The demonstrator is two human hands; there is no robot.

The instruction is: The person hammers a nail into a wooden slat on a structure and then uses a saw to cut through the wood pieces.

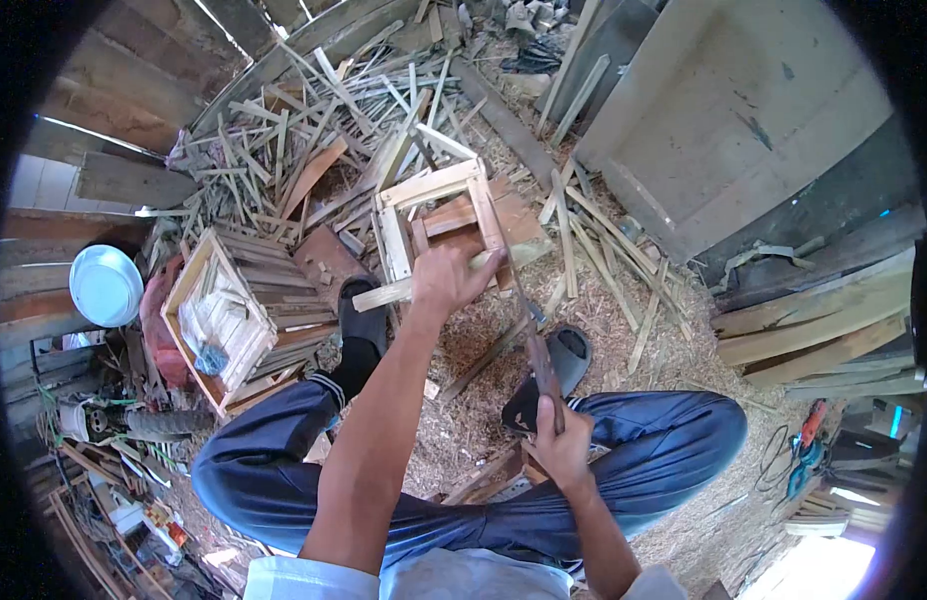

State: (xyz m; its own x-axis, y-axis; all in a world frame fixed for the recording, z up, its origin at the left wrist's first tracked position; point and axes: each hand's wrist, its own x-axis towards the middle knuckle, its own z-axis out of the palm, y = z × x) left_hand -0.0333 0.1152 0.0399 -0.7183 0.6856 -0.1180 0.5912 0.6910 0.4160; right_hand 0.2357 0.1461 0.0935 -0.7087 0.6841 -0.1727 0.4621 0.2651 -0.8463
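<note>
A pale-blue basin sits left of a wooden crate holding clear plastic; scrap strips lie heaped beyond, opposite a large grey panel.

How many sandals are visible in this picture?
2, both worn: the left sandal, partly behind the wood strip, and the right sandal, just right of the long tool. More may be hidden elsewhere.

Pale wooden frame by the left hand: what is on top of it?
The left hand holds a wooden strip across the near side of the frame; a saw-like tool runs along its right side. Whatever lies under the hand and strip is covered.
</note>
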